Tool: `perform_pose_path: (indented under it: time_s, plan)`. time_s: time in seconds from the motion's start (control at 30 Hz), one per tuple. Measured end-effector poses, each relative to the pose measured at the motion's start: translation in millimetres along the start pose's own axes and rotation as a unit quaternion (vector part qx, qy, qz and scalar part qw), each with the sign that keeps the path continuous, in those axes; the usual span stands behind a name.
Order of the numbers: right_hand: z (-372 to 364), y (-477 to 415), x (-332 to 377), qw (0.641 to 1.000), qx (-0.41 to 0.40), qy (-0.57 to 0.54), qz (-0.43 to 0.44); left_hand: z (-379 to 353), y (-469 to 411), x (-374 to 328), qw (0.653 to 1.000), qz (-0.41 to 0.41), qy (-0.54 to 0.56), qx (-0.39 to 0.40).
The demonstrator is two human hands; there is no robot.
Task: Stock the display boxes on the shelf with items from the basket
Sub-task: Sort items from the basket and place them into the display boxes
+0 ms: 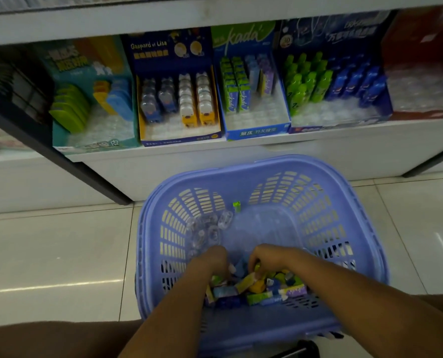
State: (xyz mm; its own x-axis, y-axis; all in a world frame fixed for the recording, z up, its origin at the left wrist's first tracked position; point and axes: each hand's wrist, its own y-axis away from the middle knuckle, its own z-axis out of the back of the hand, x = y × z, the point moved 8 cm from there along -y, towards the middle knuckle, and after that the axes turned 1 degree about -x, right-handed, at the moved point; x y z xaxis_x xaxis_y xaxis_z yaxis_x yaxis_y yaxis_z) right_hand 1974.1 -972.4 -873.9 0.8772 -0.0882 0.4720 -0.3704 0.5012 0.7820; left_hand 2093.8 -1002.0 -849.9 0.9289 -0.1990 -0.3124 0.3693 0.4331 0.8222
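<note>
A lilac plastic basket stands on the floor below the shelf. Both hands reach into its near end. A heap of small colourful packs lies there, and clear plastic items lie along the left wall. My left hand has its fingers dug down into the heap, their tips hidden. My right hand curls its fingers round a small yellow-green item. On the shelf stand a teal box, a dark blue box, a blue "kada" box and a blue bottle box, each part filled.
A red display box sits at the shelf's right end. One green item lies alone at the basket's far end. A dark shelf post slants down on the left. Pale floor tiles surround the basket.
</note>
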Motion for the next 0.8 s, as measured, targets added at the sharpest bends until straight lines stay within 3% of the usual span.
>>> perform_pose_path:
  time_s: [0.27,0.4,0.5,0.57,0.67,0.8]
  plan:
    - [16.7,18.5,14.8,0.999,-0.026,0.025,-0.020,19.4,15.9,-16.8,0.980,-0.006,0.196,0.016]
    - [63.7,48.8,23.3,0.996,-0.074,-0.045,-0.003,25.6,25.6,-38.5,0.981,-0.062,0.173,0.068]
    - [97.1,73.7,29.6,0.986,-0.126,-0.105,0.019,43.3,30.3,-48.8,0.978,-0.101,0.180,0.039]
    - [121.7,88.4,35.1,0.959,-0.196,-0.201,0.042,62.7,36.3,-53.2,0.963,-0.126,0.237,-0.001]
    - [153.1,113.4,40.6,0.872,-0.300,-0.377,0.089,97.0,52.3,-50.3,0.918,-0.144,0.365,-0.065]
    - [177.9,142.1,61.6,0.832,-0.352,-0.404,0.145,131.8,84.8,-45.6,0.835,-0.170,0.520,-0.063]
